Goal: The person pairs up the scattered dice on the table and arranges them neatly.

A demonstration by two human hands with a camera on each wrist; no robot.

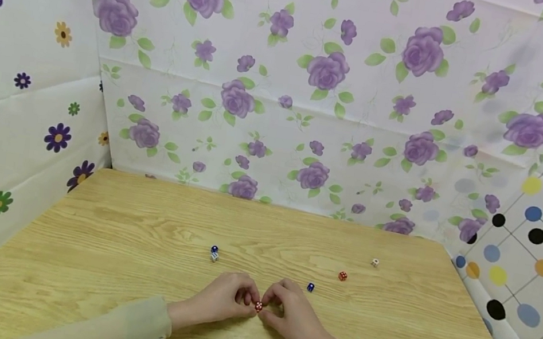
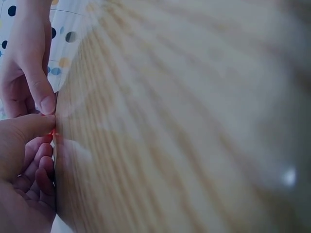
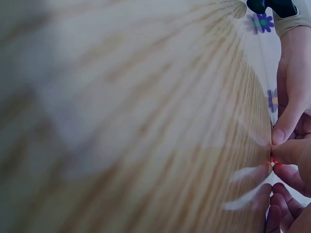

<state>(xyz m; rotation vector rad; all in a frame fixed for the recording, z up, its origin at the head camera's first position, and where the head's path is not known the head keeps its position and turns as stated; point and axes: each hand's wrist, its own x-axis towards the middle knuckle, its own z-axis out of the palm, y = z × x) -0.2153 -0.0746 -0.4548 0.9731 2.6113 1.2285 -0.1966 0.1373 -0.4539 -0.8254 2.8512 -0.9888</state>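
Red die (image 1: 258, 306) midway between hands, low at worktop (image 1: 137, 232) | left hand (image 1: 224, 298), right hand (image 1: 296, 319): fingers clamped on it from either side | step, seemingly: positioning die | next calls for light, even pressure

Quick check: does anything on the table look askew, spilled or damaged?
Nothing stands out. The left hand and right hand meet at a red die; a blue die, another red die and a white die lie apart to the right, with no spill on the tabletop. Small chips would be too fine to tell.
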